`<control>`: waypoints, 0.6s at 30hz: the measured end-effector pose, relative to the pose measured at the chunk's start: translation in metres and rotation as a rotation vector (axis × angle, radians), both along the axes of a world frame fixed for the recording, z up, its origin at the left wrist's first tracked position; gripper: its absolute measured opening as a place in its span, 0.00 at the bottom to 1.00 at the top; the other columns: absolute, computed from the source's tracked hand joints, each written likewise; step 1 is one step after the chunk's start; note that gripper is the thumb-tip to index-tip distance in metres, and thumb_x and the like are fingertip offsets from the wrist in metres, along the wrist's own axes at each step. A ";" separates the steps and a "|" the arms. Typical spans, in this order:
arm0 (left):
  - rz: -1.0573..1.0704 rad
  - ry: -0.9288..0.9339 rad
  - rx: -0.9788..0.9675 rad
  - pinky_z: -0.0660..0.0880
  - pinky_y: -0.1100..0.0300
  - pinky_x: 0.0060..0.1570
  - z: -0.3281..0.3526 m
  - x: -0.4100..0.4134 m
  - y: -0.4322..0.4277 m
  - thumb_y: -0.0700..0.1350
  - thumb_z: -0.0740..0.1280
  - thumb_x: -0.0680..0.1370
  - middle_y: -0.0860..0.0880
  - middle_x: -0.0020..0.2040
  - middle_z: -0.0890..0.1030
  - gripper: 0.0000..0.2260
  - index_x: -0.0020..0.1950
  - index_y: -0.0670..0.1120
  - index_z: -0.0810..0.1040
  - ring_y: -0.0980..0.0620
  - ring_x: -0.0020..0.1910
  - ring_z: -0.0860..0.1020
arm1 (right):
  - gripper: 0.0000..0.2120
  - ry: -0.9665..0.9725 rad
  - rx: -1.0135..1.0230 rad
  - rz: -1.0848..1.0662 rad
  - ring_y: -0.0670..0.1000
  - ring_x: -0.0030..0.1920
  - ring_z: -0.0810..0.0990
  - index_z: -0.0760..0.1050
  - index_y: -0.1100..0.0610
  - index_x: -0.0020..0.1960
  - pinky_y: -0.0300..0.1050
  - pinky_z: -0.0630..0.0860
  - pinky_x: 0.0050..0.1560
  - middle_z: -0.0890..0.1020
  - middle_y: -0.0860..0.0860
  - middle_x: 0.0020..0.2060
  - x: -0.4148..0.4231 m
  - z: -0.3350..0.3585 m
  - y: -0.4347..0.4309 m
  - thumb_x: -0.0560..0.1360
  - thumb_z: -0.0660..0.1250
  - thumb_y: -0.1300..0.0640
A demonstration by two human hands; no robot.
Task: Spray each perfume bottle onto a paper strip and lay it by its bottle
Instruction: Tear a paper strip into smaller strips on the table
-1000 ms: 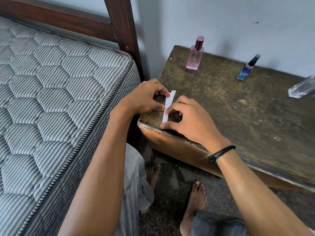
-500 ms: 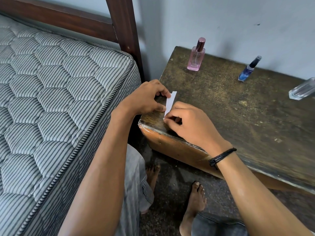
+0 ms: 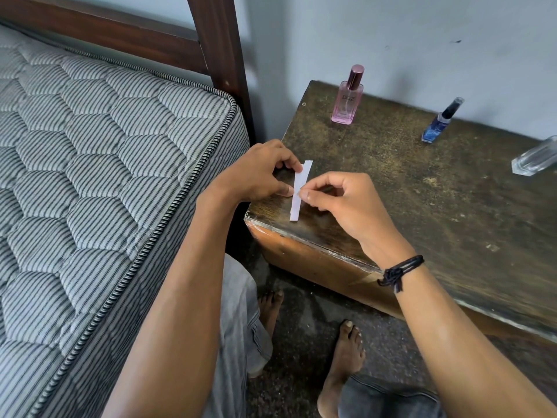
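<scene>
White paper strips (image 3: 299, 191) lie stacked near the table's front left corner. My left hand (image 3: 259, 173) pinches their left edge with thumb and forefinger. My right hand (image 3: 340, 200) pinches the right edge of the top strip at mid-length, and its edge looks slightly lifted. A pink perfume bottle (image 3: 347, 98) stands upright at the back left of the dark wooden table (image 3: 422, 191). A small blue bottle (image 3: 438, 123) with a black cap stands to its right. A clear glass bottle (image 3: 536, 158) shows at the right edge of the view, partly cut off.
A striped quilted mattress (image 3: 90, 176) on a dark wooden bed frame (image 3: 217, 55) lies close to the table's left side. A pale wall runs behind the table. My bare feet (image 3: 340, 357) rest on the dark floor below the table's front edge.
My right hand has drawn back from lying over the strips' lower part; its fingertips now pinch the top strip at mid-length. The strips' lower end is uncovered. My left hand stays put.
</scene>
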State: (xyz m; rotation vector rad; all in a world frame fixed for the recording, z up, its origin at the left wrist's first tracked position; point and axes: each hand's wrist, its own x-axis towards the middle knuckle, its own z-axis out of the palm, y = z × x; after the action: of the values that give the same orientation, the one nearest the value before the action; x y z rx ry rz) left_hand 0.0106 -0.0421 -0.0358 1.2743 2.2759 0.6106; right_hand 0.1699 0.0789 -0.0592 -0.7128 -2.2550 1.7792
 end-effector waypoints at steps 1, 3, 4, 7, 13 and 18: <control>0.001 -0.001 -0.002 0.68 0.57 0.63 0.000 0.000 0.000 0.43 0.78 0.71 0.52 0.55 0.73 0.20 0.61 0.48 0.81 0.51 0.56 0.73 | 0.01 0.004 -0.018 -0.020 0.53 0.45 0.85 0.87 0.53 0.45 0.49 0.82 0.48 0.88 0.50 0.41 0.000 0.000 0.001 0.75 0.77 0.58; 0.002 -0.004 -0.006 0.67 0.57 0.64 0.001 0.000 0.000 0.43 0.78 0.71 0.52 0.55 0.73 0.20 0.62 0.48 0.81 0.51 0.57 0.73 | 0.01 0.023 -0.035 -0.055 0.58 0.47 0.85 0.87 0.55 0.46 0.53 0.82 0.49 0.88 0.52 0.42 0.001 -0.001 0.001 0.76 0.76 0.59; 0.003 -0.005 -0.008 0.67 0.57 0.64 0.001 0.001 0.000 0.43 0.78 0.71 0.52 0.55 0.73 0.20 0.62 0.48 0.80 0.51 0.57 0.73 | 0.01 0.037 -0.038 -0.072 0.59 0.46 0.85 0.87 0.55 0.46 0.53 0.83 0.48 0.88 0.53 0.41 0.000 -0.001 0.001 0.76 0.76 0.60; -0.002 -0.016 -0.013 0.68 0.57 0.64 0.002 0.001 0.000 0.43 0.78 0.71 0.51 0.56 0.73 0.20 0.62 0.48 0.80 0.50 0.58 0.73 | 0.02 0.101 -0.068 -0.130 0.55 0.43 0.87 0.86 0.58 0.46 0.45 0.84 0.44 0.88 0.53 0.39 0.000 -0.002 0.000 0.76 0.75 0.64; -0.008 -0.083 0.049 0.68 0.73 0.54 0.004 -0.003 -0.004 0.43 0.78 0.72 0.50 0.59 0.73 0.20 0.63 0.49 0.80 0.53 0.58 0.74 | 0.06 0.242 -0.131 -0.258 0.52 0.43 0.89 0.84 0.58 0.47 0.43 0.84 0.45 0.88 0.53 0.41 -0.001 -0.001 0.001 0.76 0.74 0.67; -0.030 -0.197 0.267 0.71 0.72 0.56 0.013 0.002 0.001 0.48 0.78 0.71 0.51 0.61 0.74 0.16 0.58 0.51 0.84 0.61 0.60 0.73 | 0.08 0.321 -0.144 -0.345 0.52 0.42 0.88 0.84 0.60 0.51 0.42 0.83 0.43 0.88 0.53 0.42 -0.001 0.002 0.004 0.76 0.73 0.69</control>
State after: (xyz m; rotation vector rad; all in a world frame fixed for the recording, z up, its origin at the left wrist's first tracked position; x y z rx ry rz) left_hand 0.0121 -0.0412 -0.0232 1.3007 2.0614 1.0096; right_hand 0.1690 0.0824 -0.0569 -0.7283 -1.6982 1.7495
